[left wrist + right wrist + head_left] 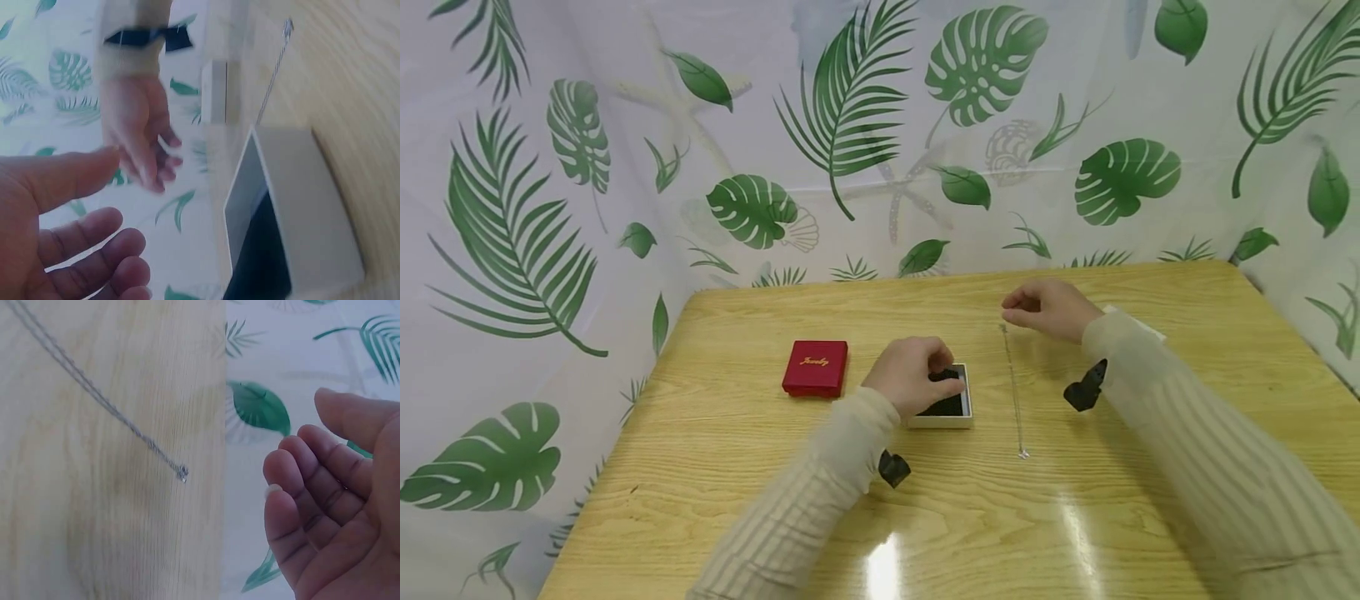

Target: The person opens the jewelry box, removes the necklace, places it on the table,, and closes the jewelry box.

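A silver chain necklace (pixel 1014 387) lies stretched out lengthwise on the table, with a small shiny pendant (pixel 1023 454) at its near end. Above its far end hovers my right hand (pixel 1048 311), fingers loosely bent and holding nothing; the right wrist view shows the clasp end (pixel 181 472) apart from the fingertips. My left hand (pixel 910 377) is over a small white box (pixel 940 422), partly covering it. Inside sits a black insert (pixel 262 250). In the left wrist view the thumb and fingers are relaxed, with a gap between them and nothing held.
To the left of the box lies a red lid (pixel 816 367) with gold lettering. A flat white item (pixel 1138 323) is partly hidden behind the right sleeve. Leaf-printed cloth (pixel 895 167) hangs along the back and sides of the wooden table (pixel 737 467).
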Tool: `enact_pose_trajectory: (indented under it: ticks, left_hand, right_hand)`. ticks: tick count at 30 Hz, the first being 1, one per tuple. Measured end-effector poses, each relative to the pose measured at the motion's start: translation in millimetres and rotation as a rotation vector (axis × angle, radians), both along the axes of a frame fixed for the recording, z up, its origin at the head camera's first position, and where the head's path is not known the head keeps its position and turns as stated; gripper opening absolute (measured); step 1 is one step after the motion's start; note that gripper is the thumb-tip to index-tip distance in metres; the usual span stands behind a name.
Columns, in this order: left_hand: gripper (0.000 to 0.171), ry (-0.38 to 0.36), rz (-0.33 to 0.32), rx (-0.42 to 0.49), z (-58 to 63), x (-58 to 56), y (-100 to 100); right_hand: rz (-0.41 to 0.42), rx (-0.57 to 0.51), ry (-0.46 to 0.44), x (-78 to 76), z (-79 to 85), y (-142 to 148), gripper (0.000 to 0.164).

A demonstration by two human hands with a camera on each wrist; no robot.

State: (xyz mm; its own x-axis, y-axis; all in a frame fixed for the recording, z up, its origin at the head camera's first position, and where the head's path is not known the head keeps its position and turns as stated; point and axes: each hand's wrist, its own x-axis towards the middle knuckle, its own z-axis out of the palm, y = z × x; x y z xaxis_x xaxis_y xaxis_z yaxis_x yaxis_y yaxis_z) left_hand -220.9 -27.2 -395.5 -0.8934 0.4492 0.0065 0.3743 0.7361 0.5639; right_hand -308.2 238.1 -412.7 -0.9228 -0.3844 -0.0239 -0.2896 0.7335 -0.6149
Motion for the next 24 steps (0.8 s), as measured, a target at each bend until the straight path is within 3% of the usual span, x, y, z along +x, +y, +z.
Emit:
enact_pose_trajectory:
  ticks: [4, 12, 18, 24]
  left_hand:
    - [0.046, -0.005, -0.006, 0.003, -1.0, -8.5, -19.5]
    - [0.078, -0.01, -0.066, -0.105, -15.9, -16.4, -41.9]
    - [0.093, -0.009, -0.093, -0.154, -31.6, -20.0, -46.6]
    - [0.102, -0.023, -0.078, -0.152, -39.9, -19.4, -48.6]
  right_hand:
    - [0.071, 0.012, 0.043, 16.1, -1.3, -3.8, 0.041]
    - [0.202, 0.074, 0.067, 45.5, -7.4, -20.7, 0.071]
    - [0.242, 0.09, 0.059, 57.1, -14.7, -32.3, 0.082]
    - [0.236, 0.112, 0.043, 62.0, -24.2, -34.9, 0.091]
